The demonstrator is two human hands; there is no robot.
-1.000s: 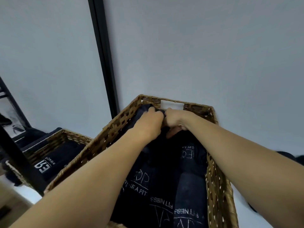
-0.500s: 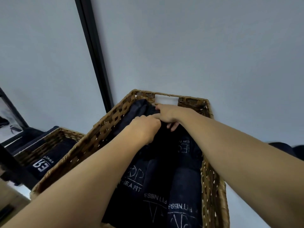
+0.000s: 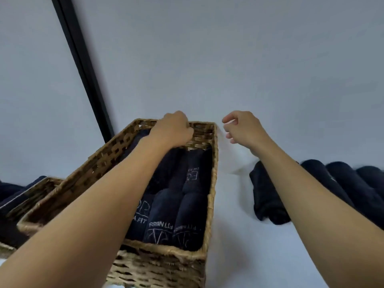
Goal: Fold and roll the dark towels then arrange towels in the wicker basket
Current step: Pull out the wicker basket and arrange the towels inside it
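White table (image 3: pixel 259 256) holds a wicker basket (image 3: pixel 214 183) of rolled dark towels (image 3: pixel 187 204); left hand (image 3: pixel 172 129) grips its far rim, right hand (image 3: pixel 243 127) hovers loosely curled beside it, holding nothing.

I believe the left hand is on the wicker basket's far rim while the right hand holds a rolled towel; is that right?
Not quite: the head view shows the right hand holding nothing, fingers loosely curled beside the wicker basket. The left hand is on its far rim.
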